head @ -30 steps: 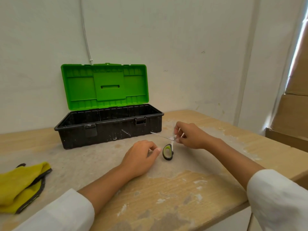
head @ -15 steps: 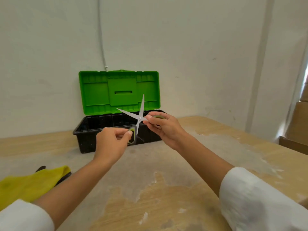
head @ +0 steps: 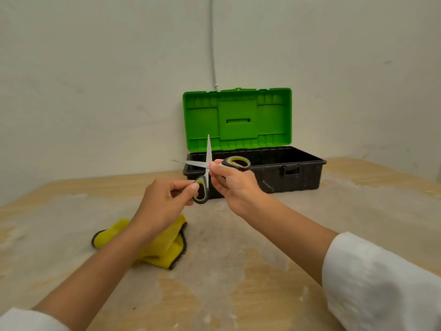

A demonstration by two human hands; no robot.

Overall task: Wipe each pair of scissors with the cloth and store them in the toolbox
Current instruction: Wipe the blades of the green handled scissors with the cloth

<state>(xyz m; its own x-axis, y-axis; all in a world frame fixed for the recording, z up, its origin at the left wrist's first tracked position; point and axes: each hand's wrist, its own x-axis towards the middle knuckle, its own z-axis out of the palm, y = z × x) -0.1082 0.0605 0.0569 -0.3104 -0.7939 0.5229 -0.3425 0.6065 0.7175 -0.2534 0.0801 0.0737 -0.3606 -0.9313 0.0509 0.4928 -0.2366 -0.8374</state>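
A pair of scissors (head: pixel 208 156) with grey and lime handles is held above the table, its blades spread wide apart. My left hand (head: pixel 162 206) pinches the lower handle loop. My right hand (head: pixel 232 185) grips the scissors near the pivot, with the upper handle loop sticking out to the right. Behind them stands the toolbox (head: pixel 298 175), black with its green lid (head: pixel 238 118) raised against the wall. The yellow cloth (head: pixel 164 247) with a dark hem lies crumpled on the table under my left forearm, partly hidden by it.
The worn wooden table (head: pixel 238 271) runs to a white wall behind. A thin cable (head: pixel 213 44) runs down the wall above the toolbox. What lies inside the toolbox is hidden from view.
The scissors were lifted off the table by both hands and their blades opened. My view has swung left, so the toolbox now sits right of centre and the cloth nearer the middle.
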